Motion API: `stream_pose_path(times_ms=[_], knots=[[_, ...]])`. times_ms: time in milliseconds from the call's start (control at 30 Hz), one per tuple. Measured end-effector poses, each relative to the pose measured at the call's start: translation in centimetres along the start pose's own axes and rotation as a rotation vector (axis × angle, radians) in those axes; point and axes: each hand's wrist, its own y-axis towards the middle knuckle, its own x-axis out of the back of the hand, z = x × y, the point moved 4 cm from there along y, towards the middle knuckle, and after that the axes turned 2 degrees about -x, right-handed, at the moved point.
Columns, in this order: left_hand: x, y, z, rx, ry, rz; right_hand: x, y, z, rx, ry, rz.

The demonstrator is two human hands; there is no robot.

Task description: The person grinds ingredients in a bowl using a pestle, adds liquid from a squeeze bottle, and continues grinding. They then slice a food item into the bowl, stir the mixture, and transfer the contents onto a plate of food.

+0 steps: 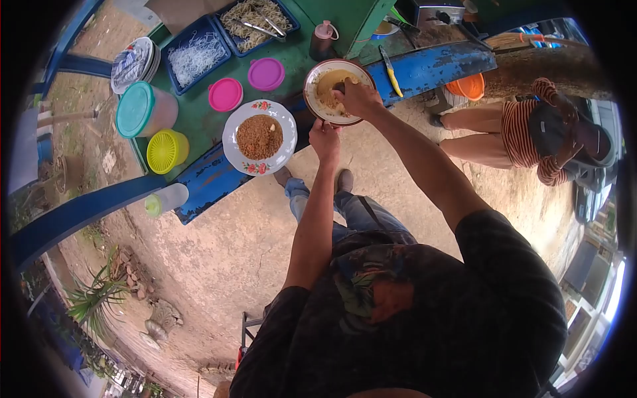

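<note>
My left hand [325, 140] grips the near rim of a cream bowl with a brown edge [309, 99]. Inside is a tan paste [328, 82], smeared up the sides. Over the bowl, my right hand [360, 101] is closed round a dark rounded tool [340, 87], most of it hidden by the fingers. Just left of the bowl is a white floral plate [232, 142] heaped with brown crumbly ground food [259, 137]. A yellow-handled knife [391, 71] lies to the right, near the counter's edge.
Blue trays of white noodles [196, 56] and bean sprouts [249, 30] stand behind, with tongs [265, 28]. Pink [225, 95] and purple lids [266, 73], a teal-lidded tub [136, 109], a yellow container [167, 151] and stacked plates [131, 65] are leftward. Another person [531, 136] stands right.
</note>
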Motion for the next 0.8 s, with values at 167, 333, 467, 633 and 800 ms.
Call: stream_pose_path(times_ms=[167,333,467,633,800], knots=[[0.0,0.2,-1.5,0.024,0.13,0.003,-0.8,-0.8,-0.5,0.022,-0.049,0.017],[0.3,0.4,-1.8,0.028,0.175,-0.015,-0.9,1.0,0.7,0.051,-0.044,-0.011],[0.7,0.4,-1.0,0.002,0.182,0.006,-1.8,-0.7,1.2,0.071,-0.071,0.0],[1.0,0.7,-1.4,0.004,0.221,0.058,-0.7,1.2,1.6,0.004,-0.084,-0.084],[1.3,0.3,-1.2,-0.017,0.215,0.04,0.3,0.1,-4.4,-0.213,0.593,0.136]])
